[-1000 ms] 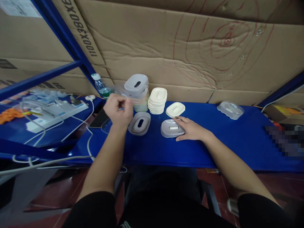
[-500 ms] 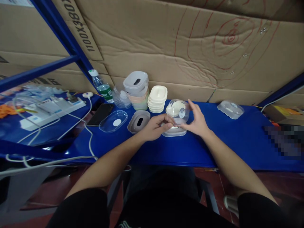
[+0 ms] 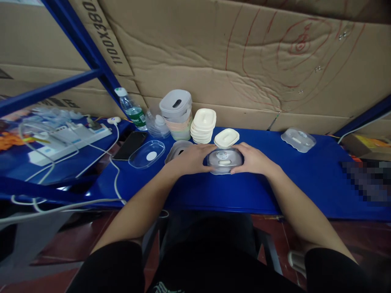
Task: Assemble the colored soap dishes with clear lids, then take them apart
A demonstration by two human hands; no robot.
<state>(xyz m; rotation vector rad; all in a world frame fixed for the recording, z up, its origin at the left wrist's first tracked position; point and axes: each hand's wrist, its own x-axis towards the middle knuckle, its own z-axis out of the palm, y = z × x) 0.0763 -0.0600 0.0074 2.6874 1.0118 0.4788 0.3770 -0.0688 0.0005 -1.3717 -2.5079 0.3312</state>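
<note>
A clear plastic lid (image 3: 222, 155) with a round label sits over a grey tray (image 3: 224, 171) at the table's front middle. A small cream piece shows through the lid. My left hand (image 3: 194, 158) grips the lid's left side, fingers behind and thumb in front. On the opposite side my right hand (image 3: 255, 159) holds it the same way. Just behind lies a cream oval insert (image 3: 226, 137), beside a stack of similar cream inserts (image 3: 204, 124). Another grey tray (image 3: 179, 150) with a dark slot is partly hidden by my left hand.
Left on the blue table (image 3: 189, 195) are a loose clear lid (image 3: 146, 154), a black phone (image 3: 130, 145) and a water bottle (image 3: 134, 112). Stacked containers (image 3: 175, 114) stand at the back. A lidded tray (image 3: 298, 139) lies right. A white cable (image 3: 115, 179) crosses the left side.
The clear lid has come down from a tilted position onto the grey tray. My hands have lowered with it and now flank it. The cream insert behind is in plain view.
</note>
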